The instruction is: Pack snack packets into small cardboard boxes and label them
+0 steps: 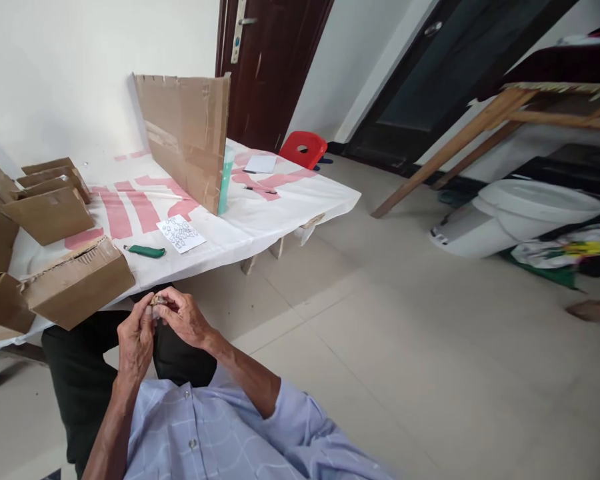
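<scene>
My left hand (pixel 136 341) and my right hand (pixel 186 321) meet above my lap, just off the table's front edge. Both sets of fingers are closed on a small crumpled brown-and-whitish wad (pixel 157 301); its exact kind is too small to make out. On the table closest to the hands lies a green box cutter (pixel 145 251). Beside it is a white sheet with small drawn shapes (pixel 181 233). An open cardboard box (pixel 83 283) stands at the table's edge to the left of my hands.
More cardboard boxes (pixel 55 210) crowd the table's left end. A tall cardboard panel (pixel 185 137) stands upright on the white tablecloth (pixel 280 217). Behind it lie a pen (pixel 260 191) and paper (pixel 261 164). A red stool (pixel 305 148) and a white bucket (pixel 510 217) stand on the floor.
</scene>
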`<state>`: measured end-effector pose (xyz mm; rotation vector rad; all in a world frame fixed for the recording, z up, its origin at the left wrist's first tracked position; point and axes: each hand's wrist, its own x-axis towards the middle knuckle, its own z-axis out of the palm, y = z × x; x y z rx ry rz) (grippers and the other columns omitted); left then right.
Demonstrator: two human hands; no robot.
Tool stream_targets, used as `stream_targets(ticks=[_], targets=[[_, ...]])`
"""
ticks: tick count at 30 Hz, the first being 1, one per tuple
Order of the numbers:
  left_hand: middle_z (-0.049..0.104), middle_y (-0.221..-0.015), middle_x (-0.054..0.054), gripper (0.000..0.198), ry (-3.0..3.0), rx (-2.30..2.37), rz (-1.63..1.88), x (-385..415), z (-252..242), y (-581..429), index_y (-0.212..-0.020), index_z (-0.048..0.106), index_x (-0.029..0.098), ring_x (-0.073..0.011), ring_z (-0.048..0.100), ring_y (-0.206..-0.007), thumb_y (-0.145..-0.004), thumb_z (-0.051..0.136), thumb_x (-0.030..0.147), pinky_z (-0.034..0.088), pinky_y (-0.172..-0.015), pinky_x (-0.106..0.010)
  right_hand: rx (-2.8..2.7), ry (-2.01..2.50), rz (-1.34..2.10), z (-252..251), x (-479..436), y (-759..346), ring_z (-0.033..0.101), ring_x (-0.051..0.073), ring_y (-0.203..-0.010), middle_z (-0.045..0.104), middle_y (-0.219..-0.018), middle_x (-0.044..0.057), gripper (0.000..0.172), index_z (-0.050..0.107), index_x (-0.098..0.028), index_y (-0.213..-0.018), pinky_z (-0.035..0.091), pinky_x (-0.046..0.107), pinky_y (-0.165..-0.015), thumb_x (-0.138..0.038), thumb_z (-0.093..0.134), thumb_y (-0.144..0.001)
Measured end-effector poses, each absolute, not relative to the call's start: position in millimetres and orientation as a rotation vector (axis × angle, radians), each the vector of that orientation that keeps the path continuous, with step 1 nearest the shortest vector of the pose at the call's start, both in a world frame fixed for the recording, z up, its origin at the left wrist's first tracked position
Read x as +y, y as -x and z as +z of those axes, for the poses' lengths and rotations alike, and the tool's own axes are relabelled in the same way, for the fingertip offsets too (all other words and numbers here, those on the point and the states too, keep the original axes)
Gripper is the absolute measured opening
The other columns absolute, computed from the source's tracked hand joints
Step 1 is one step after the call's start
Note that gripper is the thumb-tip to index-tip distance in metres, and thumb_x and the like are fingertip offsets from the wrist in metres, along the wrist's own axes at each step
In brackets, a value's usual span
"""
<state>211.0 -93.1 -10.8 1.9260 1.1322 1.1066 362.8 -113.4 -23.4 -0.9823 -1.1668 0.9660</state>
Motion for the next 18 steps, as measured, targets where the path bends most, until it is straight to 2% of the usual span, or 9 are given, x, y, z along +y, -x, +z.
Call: stream_targets(ticks=[1,3,5,6,9,11,13,15,18], targets=[[0.081,-0.103,-0.010,0.052,-1.981,1.126,1.079,-91.8,-12.4,-215.5,-0.131,0.075,0.017,-0.0163,0.070,-0.068,-0.107,0.051,0.056,0.061,-0.069,-0.030,-1.156,0.993,0.972,-24.4,-112.7,-367.5,0.061,0.012,-0.065,0.069,-0.080,-0.002,0.023,0.065,-0.022,-0.095,0.054,0.023,-0.059,-0.043,0.073,-0.090],[0.079,-0.122,-0.015,0.051,-2.104,1.092,1.035,-89.9,-15.7,-224.6,-0.137,0.073,0.018,-0.0227,0.077,-0.093,-0.108,0.049,0.054,0.063,-0.088,-0.037,-1.132,1.024,0.976,-26.8,-111.1,-376.5,0.062,0.013,-0.064,0.070,-0.081,-0.001,0.025,0.065,-0.022,-0.094,0.055,0.024,-0.060,-0.045,0.073,-0.090],[0.075,-0.133,-0.016,0.051,-2.193,1.039,0.971,-88.5,-19.4,-232.9,-0.144,0.068,0.020,-0.0264,0.075,-0.113,-0.109,0.048,0.051,0.061,-0.100,-0.041,-1.103,1.067,0.959,-30.5,-107.7,-387.4,0.066,0.014,-0.069,0.074,-0.085,0.001,0.026,0.067,-0.022,-0.096,0.057,0.026,-0.064,-0.046,0.072,-0.090],[0.075,-0.131,-0.015,0.052,-2.215,1.015,0.928,-87.8,-21.5,-235.9,-0.149,0.064,0.020,-0.0257,0.075,-0.112,-0.109,0.048,0.050,0.062,-0.099,-0.041,-1.087,1.097,0.942,-32.7,-104.7,-394.9,0.067,0.015,-0.070,0.075,-0.087,0.002,0.026,0.068,-0.021,-0.097,0.057,0.026,-0.064,-0.046,0.072,-0.090],[0.076,-0.118,-0.012,0.057,-2.197,0.997,0.829,-84.2,-29.0,-237.6,-0.160,0.052,0.022,-0.0177,0.071,-0.079,-0.109,0.049,0.048,0.063,-0.078,-0.033,-1.011,1.216,0.842,-39.8,-85.7,-432.1,0.062,0.013,-0.063,0.077,-0.088,0.003,0.033,0.070,-0.020,-0.100,0.053,0.025,-0.058,-0.051,0.071,-0.089],[0.076,-0.112,-0.010,0.056,-2.160,1.008,0.798,-80.1,-34.0,-232.1,-0.159,0.053,0.022,-0.0145,0.064,-0.068,-0.109,0.050,0.046,0.060,-0.068,-0.030,-0.960,1.311,0.703,-44.2,-62.1,-469.5,0.059,0.012,-0.061,0.076,-0.086,0.003,0.040,0.071,-0.019,-0.100,0.052,0.025,-0.057,-0.057,0.071,-0.089],[0.076,-0.109,-0.009,0.049,-2.121,1.014,0.774,-75.3,-38.0,-223.3,-0.151,0.062,0.021,-0.0136,0.062,-0.066,-0.109,0.051,0.045,0.058,-0.063,-0.028,-0.935,1.417,0.516,-48.5,-30.5,-512.3,0.060,0.014,-0.064,0.074,-0.081,0.003,0.045,0.071,-0.018,-0.099,0.052,0.026,-0.060,-0.062,0.068,-0.089],[0.077,-0.105,-0.009,0.043,-2.087,1.026,0.767,-71.0,-40.6,-213.0,-0.141,0.069,0.021,-0.0140,0.064,-0.067,-0.108,0.054,0.044,0.057,-0.060,-0.026,-0.961,1.613,0.329,-52.9,4.8,-553.4,0.064,0.016,-0.070,0.076,-0.086,0.005,0.049,0.070,-0.018,-0.099,0.056,0.027,-0.067,-0.064,0.058,-0.091],[0.078,-0.102,-0.008,0.036,-2.070,1.063,0.860,-67.6,-40.5,-196.3,-0.134,0.072,0.020,-0.0143,0.068,-0.069,-0.107,0.058,0.039,0.059,-0.061,-0.025,-0.974,1.763,0.254,-60.5,50.9,-599.1,0.070,0.020,-0.080,0.078,-0.088,0.008,0.047,0.072,-0.016,-0.101,0.058,0.030,-0.075,-0.058,0.056,-0.091]])
